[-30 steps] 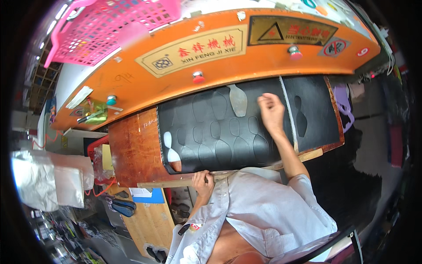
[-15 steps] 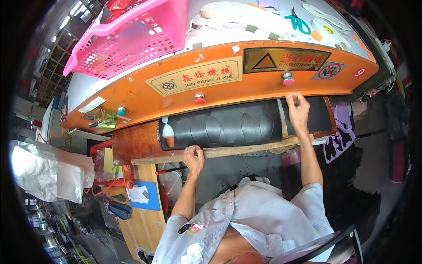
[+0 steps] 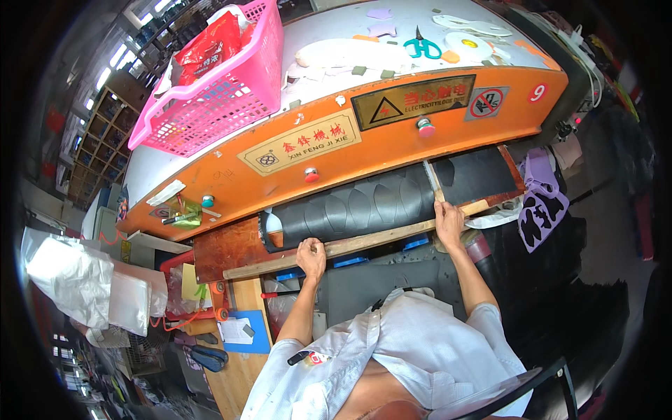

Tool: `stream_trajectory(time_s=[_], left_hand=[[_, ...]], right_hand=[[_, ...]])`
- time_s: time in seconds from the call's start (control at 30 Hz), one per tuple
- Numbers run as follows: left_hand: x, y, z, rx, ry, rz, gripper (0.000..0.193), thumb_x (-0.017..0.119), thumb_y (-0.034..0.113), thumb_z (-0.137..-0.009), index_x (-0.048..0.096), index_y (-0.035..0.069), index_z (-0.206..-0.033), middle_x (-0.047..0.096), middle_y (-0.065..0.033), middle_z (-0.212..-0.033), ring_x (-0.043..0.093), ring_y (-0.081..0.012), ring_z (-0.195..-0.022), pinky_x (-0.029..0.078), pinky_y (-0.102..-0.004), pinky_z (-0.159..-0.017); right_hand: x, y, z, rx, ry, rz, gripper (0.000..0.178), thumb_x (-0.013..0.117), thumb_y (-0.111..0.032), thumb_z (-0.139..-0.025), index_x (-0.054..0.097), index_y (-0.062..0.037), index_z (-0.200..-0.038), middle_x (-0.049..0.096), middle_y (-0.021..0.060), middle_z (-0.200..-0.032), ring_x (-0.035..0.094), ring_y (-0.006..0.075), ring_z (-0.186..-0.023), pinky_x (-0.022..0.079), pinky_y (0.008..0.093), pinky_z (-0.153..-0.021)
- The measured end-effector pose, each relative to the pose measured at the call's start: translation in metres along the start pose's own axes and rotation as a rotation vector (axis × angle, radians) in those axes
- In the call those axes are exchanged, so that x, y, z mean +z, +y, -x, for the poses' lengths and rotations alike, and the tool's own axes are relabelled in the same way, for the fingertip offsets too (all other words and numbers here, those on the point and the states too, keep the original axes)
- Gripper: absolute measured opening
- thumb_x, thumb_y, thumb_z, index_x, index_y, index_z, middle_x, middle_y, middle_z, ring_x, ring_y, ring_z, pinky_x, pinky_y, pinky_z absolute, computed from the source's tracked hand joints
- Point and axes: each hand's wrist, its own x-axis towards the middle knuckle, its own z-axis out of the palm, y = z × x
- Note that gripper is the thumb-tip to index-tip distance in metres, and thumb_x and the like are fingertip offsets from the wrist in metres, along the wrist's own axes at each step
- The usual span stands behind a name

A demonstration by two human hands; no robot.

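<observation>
A black sheet [image 3: 350, 210] with curved, scale-like cut outlines lies on a reddish-brown board [image 3: 227, 245] under the front of an orange machine [image 3: 280, 164]. My left hand [image 3: 311, 257] is closed at the sheet's near edge, against a long wooden bar [image 3: 378, 238]. My right hand [image 3: 449, 222] is closed at the bar's right part, beside the near end of a narrow pale strip [image 3: 432, 178]. Right of that strip lies a second black piece [image 3: 472, 176]. Whatever sits between the fingers of either hand is hidden.
A pink basket [image 3: 231, 91] with a red packet [image 3: 210, 45] stands on the machine's white top, near teal-handled scissors [image 3: 423, 47] and scraps. Red and green buttons project from the front. Purple cut-out sheets [image 3: 542, 210] hang at right; plastic bags [image 3: 77, 280] hang at left.
My right hand has come down from the far side of the black pieces to the wooden bar at the near edge. My left hand stays at the bar. The whole view has shifted.
</observation>
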Motion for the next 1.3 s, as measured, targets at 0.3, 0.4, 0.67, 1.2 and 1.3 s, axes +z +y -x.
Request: stream_trajectory(time_s=[0.3, 0.4, 0.67, 1.2, 1.3], left_hand=[[-0.011, -0.022, 0.042, -0.046, -0.07, 0.188, 0.015, 0.062, 0.013, -0.091, 0.072, 0.002, -0.087, 0.071, -0.0178, -0.089, 0.066, -0.0388, -0.088, 0.051, -0.0463, -0.081], [-0.024, -0.027, 0.078, 0.053, -0.073, 0.173, 0.012, 0.06, 0.007, -0.091, 0.07, 0.002, -0.086, 0.069, -0.0145, -0.087, 0.064, -0.0354, -0.085, 0.051, -0.045, -0.079], [-0.031, 0.025, 0.091, 0.219, 0.032, 0.208, 0.024, 0.06, -0.003, -0.09, 0.071, -0.001, -0.112, 0.072, -0.018, -0.11, 0.067, -0.0366, -0.101, 0.053, -0.0452, -0.092], [0.031, 0.068, 0.031, 0.195, -0.425, 0.056, 0.053, 0.061, 0.006, -0.096, 0.052, -0.002, -0.148, 0.056, -0.0253, -0.149, 0.047, -0.0419, -0.144, 0.031, -0.0531, -0.122], [0.023, 0.069, 0.038, 0.192, -0.317, 0.059, 0.045, 0.064, 0.005, -0.094, 0.061, -0.001, -0.138, 0.062, -0.0247, -0.14, 0.055, -0.0419, -0.135, 0.038, -0.0505, -0.117]], right_hand=[[0.001, 0.02, 0.043, 0.005, -0.034, 0.057, 0.032, 0.063, -0.031, -0.102, 0.067, -0.0044, -0.086, 0.07, 0.0163, -0.081, 0.066, 0.0371, -0.084, 0.045, 0.0492, -0.085], [-0.016, 0.021, 0.074, 0.119, -0.045, -0.044, 0.028, 0.069, -0.027, -0.098, 0.07, -0.0018, -0.086, 0.073, 0.0152, -0.08, 0.069, 0.0373, -0.075, 0.051, 0.0485, -0.076], [0.014, -0.082, 0.041, -0.143, 0.009, -0.047, 0.057, 0.084, -0.034, -0.082, 0.068, 0.0003, -0.124, 0.067, 0.0195, -0.13, 0.059, 0.0369, -0.124, 0.043, 0.0501, -0.111], [0.024, -0.105, 0.026, -0.09, -0.181, -0.191, 0.057, 0.086, -0.017, -0.07, 0.069, 0.0022, -0.12, 0.067, 0.0214, -0.122, 0.063, 0.037, -0.11, 0.053, 0.0445, -0.096], [0.041, -0.108, 0.043, -0.13, -0.173, -0.005, 0.06, 0.086, -0.021, -0.069, 0.067, 0.0003, -0.121, 0.064, 0.0195, -0.127, 0.059, 0.0378, -0.114, 0.053, 0.0474, -0.095]])
